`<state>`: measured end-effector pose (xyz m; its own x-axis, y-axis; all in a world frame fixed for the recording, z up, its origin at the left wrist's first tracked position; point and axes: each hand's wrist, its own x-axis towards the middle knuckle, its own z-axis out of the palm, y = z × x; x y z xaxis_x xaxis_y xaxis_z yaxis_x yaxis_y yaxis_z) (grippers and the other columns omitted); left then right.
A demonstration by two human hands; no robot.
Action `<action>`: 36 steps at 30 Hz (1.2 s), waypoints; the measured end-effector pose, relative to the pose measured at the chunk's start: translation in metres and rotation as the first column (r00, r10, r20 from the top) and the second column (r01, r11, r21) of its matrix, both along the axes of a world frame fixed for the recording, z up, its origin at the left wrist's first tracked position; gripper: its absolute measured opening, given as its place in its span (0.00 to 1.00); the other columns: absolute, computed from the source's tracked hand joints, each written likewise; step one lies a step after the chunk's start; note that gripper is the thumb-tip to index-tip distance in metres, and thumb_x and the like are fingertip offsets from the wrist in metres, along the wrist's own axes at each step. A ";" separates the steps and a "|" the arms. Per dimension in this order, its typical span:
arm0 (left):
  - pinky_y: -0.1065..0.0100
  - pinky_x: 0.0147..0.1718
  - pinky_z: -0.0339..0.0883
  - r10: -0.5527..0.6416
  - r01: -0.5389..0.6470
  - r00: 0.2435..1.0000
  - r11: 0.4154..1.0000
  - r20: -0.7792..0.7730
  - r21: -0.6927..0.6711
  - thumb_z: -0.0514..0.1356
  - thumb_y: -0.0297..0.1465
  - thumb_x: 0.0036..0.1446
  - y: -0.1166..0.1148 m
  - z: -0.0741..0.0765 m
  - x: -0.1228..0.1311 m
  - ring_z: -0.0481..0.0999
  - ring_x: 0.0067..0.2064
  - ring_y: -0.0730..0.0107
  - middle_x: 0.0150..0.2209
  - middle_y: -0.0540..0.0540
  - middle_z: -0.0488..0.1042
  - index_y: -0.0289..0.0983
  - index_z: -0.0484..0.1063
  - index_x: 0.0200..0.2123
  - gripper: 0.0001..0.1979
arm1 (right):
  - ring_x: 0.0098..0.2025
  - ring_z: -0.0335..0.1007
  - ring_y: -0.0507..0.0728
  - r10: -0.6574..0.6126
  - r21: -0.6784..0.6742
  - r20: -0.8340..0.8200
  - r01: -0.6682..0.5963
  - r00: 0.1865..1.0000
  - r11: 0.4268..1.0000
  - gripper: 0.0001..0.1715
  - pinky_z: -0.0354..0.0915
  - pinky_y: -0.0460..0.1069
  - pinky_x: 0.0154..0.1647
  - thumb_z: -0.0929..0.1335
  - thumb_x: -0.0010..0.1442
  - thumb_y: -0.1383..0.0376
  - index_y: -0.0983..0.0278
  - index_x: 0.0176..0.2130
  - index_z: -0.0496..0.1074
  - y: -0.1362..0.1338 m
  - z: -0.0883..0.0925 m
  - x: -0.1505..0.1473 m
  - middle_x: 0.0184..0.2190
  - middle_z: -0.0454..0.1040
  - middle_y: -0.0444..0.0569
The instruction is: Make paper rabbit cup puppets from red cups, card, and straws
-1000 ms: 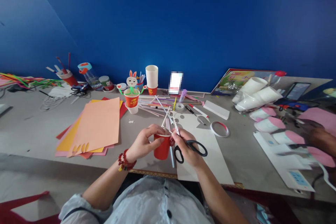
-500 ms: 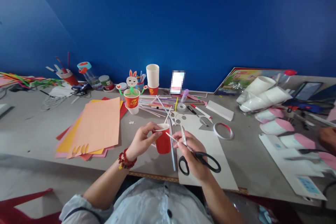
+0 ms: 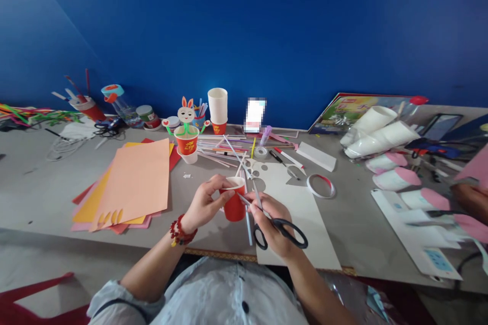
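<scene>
A red paper cup (image 3: 234,206) with a white inside stands upright near the table's front edge. My left hand (image 3: 208,200) pinches its rim from the left, the thumb outside. My right hand (image 3: 272,223) is closed around black-handled scissors (image 3: 292,232), held by the blades rather than by the loops. One blade tip points at the cup's right side, close to the rim; whether it touches cannot be made out. Beneath my right hand lies a white sheet (image 3: 310,228) with round holes cut at its top. A pale blue straw (image 3: 248,226) lies right of the cup.
Coloured paper sheets (image 3: 141,177) are stacked at the left. Behind stand a rabbit-decorated cup (image 3: 186,142) and a tall cup stack (image 3: 218,106). A roll of tape (image 3: 321,186) and a white power strip (image 3: 415,238) lie right. Another person's hand (image 3: 470,203) shows at the right edge.
My right hand has brought the scissors slightly left, their tip nearer the cup. My left hand keeps its hold on the rim. The view has shifted a little.
</scene>
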<state>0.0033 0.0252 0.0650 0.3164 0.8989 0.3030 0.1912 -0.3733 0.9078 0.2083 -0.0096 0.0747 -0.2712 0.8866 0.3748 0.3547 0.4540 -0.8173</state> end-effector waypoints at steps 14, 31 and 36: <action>0.60 0.51 0.63 -0.035 0.055 0.985 0.992 -0.167 0.112 0.57 0.31 0.65 0.004 0.002 -0.007 0.73 0.41 0.65 0.35 0.45 0.76 0.38 0.76 0.41 0.07 | 0.38 0.75 0.57 0.055 -0.091 0.101 -0.045 0.993 0.995 0.15 0.68 0.49 0.42 0.60 0.69 0.62 0.60 0.32 0.70 0.005 0.008 0.007 0.33 0.76 0.48; 0.61 0.48 0.66 -0.086 0.096 0.979 0.994 -0.183 0.048 0.57 0.34 0.65 0.009 0.009 -0.011 0.74 0.41 0.64 0.36 0.44 0.77 0.38 0.77 0.42 0.10 | 0.35 0.73 0.57 0.115 -0.096 0.125 -0.104 0.985 0.990 0.18 0.68 0.49 0.41 0.60 0.69 0.60 0.60 0.30 0.69 0.010 0.013 0.013 0.29 0.73 0.47; 0.62 0.46 0.67 -0.075 0.098 0.973 0.991 -0.220 0.094 0.57 0.34 0.65 0.008 0.010 -0.010 0.74 0.40 0.64 0.35 0.44 0.76 0.38 0.76 0.40 0.09 | 0.35 0.73 0.58 0.066 -0.051 0.159 -0.059 0.985 0.997 0.16 0.68 0.50 0.39 0.60 0.68 0.63 0.60 0.31 0.70 0.008 0.017 0.008 0.29 0.75 0.48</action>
<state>-0.0069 0.0334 0.0750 0.4593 0.8328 0.3088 0.3411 -0.4864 0.8044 0.2163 -0.0012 0.0912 -0.3797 0.8814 0.2809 0.4551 0.4423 -0.7728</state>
